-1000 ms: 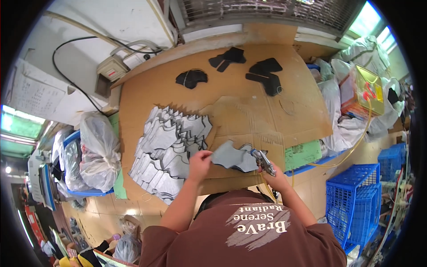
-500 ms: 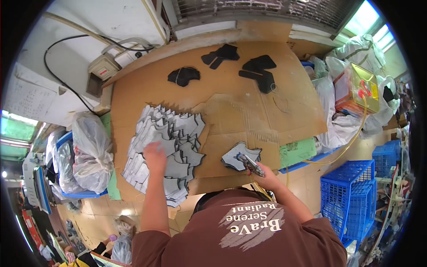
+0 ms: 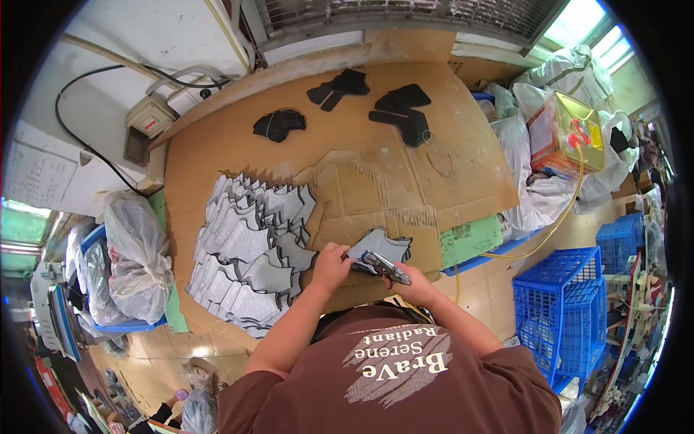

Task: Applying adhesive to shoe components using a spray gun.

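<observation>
My right hand [image 3: 417, 286] is wrapped round a metal spray gun [image 3: 385, 267], its nozzle end pointing left over a small stack of grey cut pieces [image 3: 384, 244] with dark edges at the table's near side. Close by the nozzle, my left hand [image 3: 332, 267] has its fingers pinched together at the left corner of that stack. Whether a piece is between those fingertips is too small to make out. To the left lies a large pile of the same grey pieces [image 3: 242, 242], fanned out in overlapping rows.
Brown cardboard [image 3: 470, 173] covers the table. Black cut pieces [image 3: 401, 112] lie at its far side. A tin [image 3: 567, 137] with a yellow hose [image 3: 578, 184] stands at the right among plastic bags. Blue crates [image 3: 557, 311] sit on the floor; bagged goods [image 3: 137, 260] are at the left.
My left hand has come from the large pile rightward to the small stack, beside the spray gun. The gun stays in my right hand, shifted slightly left. The whole view has shifted a little.
</observation>
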